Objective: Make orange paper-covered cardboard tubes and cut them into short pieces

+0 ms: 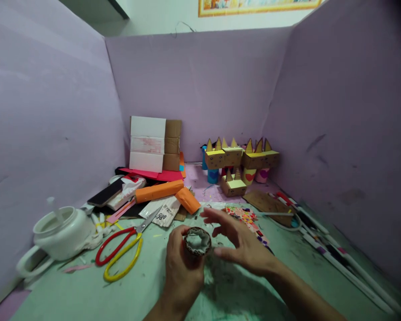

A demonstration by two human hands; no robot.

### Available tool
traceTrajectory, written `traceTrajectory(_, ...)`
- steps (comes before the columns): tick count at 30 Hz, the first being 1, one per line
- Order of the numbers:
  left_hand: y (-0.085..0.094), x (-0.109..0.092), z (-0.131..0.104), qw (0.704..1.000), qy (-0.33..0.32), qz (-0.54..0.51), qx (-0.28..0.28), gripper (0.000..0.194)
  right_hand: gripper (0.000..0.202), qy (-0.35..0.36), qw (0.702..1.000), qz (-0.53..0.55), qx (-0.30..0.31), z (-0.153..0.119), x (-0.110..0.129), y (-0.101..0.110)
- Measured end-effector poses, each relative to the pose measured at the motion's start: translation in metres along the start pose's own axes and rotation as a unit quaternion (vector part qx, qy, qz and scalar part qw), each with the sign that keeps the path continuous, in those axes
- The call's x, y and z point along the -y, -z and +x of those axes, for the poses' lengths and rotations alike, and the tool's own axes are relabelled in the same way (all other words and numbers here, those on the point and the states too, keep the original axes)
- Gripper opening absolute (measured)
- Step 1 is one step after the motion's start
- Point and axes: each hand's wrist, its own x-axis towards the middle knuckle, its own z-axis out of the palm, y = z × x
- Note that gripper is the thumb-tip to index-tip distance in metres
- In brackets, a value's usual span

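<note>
A short, upright cardboard tube (187, 252) with a ridged, corrugated rim stands in my left hand (183, 276), whose fingers wrap round it. Its open top faces me and shows a pale, uneven inside. Just to the right of the tube, my right hand (242, 245) hovers with its fingers spread and nothing between them. Behind that hand lies a patterned sheet with bright coloured spots (242, 215). Scissors (133, 245) with one red and one yellow handle lie to the left of my left hand, blades pointing away.
A white teapot-like pot (58, 238) stands at the left. Orange paper pieces (160, 191), card and scraps are piled behind the scissors. Cardboard figures with pointed ears (232, 156) stand at the back. Several markers (337, 263) lie along the right wall, near a brown card piece (269, 206).
</note>
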Motion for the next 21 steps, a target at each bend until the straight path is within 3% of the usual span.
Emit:
traceTrajectory(5,-0.001,-0.001,-0.002,0.997,-0.036,0.039,0.062,0.048,0.059,0.073,0.995,-0.046,0.042,-0.007,0.003,-0.009)
traceTrajectory(7,0.006,-0.003,0.005,0.991,-0.036,0.037,0.12,0.051,0.052,0.073,0.996,-0.04,0.037,-0.005,0.004,-0.005)
traceTrajectory(9,0.018,-0.009,0.019,0.971,-0.017,0.008,0.24,0.058,0.051,0.068,0.996,-0.03,0.049,-0.005,0.006,0.003)
traceTrajectory(11,0.031,-0.017,0.038,0.924,0.007,-0.036,0.381,0.066,0.053,0.067,0.994,-0.007,0.089,-0.006,0.01,0.012)
traceTrajectory(14,0.039,-0.028,0.066,0.855,0.02,-0.074,0.514,0.066,0.055,0.073,0.986,0.025,0.145,-0.007,0.015,0.022)
traceTrajectory(17,0.034,-0.028,0.077,0.817,0.032,-0.118,0.564,0.057,0.06,0.066,0.986,0.016,0.154,-0.01,0.014,0.024)
traceTrajectory(21,0.025,-0.019,0.07,0.84,0.046,-0.122,0.527,0.046,0.063,0.048,0.993,0.01,0.109,-0.015,0.007,0.021)
